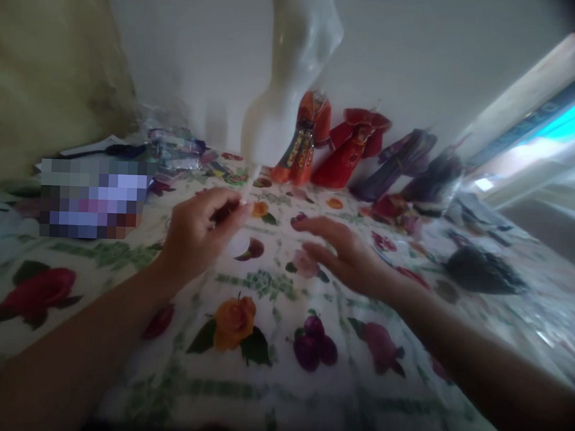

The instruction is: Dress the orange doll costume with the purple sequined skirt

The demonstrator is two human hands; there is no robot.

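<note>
Between the thumb and fingers of my left hand [204,228] is the lower end of a thin white stick [251,183]. The stick rises towards a large, pale, partly see-through white form [277,108], curved and smeared by motion; I cannot tell what it is or whether the two are joined. A small white disc [239,245] shows just beneath the left fingers. My right hand [343,252] hovers over the flowered tablecloth [274,328] to the right, fingers stretched and apart, holding nothing.
Small doll-sized dresses, one orange [304,140] and one red [351,145], lean on the back wall beside darker ones [397,163]. Plastic packets [176,149] lie at the back left, near a pixelated object [94,199]. A dark bundle [483,271] is on the right.
</note>
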